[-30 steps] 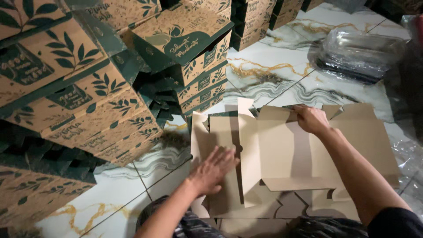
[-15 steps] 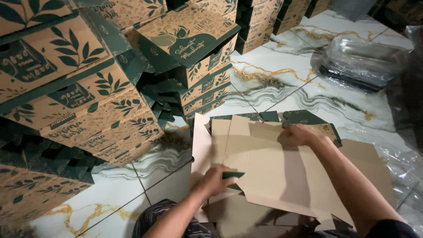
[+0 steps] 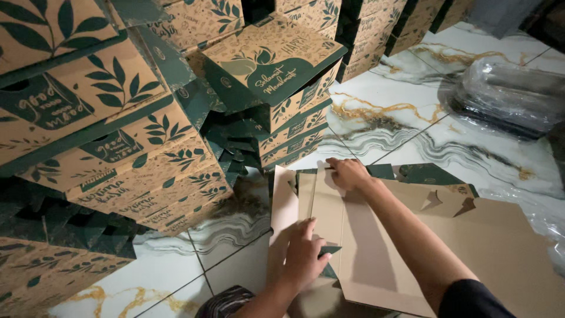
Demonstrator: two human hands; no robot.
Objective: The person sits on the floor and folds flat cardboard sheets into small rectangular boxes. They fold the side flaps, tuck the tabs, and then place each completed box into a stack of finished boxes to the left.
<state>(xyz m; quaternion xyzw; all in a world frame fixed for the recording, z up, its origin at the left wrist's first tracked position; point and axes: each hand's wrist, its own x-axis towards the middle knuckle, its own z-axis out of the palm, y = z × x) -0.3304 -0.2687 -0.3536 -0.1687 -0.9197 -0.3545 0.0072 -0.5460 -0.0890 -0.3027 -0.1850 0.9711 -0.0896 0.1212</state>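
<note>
Head view, looking down at a marble-patterned tile floor (image 3: pixel 406 126).

Flat cardboard sheet (image 3: pixel 376 247), plain brown side up, lies on the floor directly in front of the person, on top of more flattened cardboard (image 3: pixel 506 253) that spreads out to the right. Green printed flaps (image 3: pixel 426 174) show along the far edge of the sheet.

Left hand (image 3: pixel 303 256): at the near left corner of the sheet, fingers curled down over the folded edge, thumb pointing right beside a small green tab (image 3: pixel 329 250). Hand pressed on the card; the grip looks closed around the edge, but the fingertips are hidden under the fold, so how firmly it pinches I cannot tell.

Right hand (image 3: pixel 348 174): at the far left corner of the same sheet, fingers bent and closed over its top edge, knuckles up. Forearm runs diagonally across the sheet toward the lower right, casting a shadow on it.

So the sheet lies between and beneath the two hands, each gripping one end of its left fold line.

Surroundings: stacks of folded boxes (image 3: pixel 118 141), tan with dark green leaf print, rise along the left and back, near the sheet. One box with an open green lid (image 3: pixel 273 68) sits on top of a stack. A clear plastic bundle (image 3: pixel 512 97) lies on the floor at upper right, well apart from the hands.
</note>
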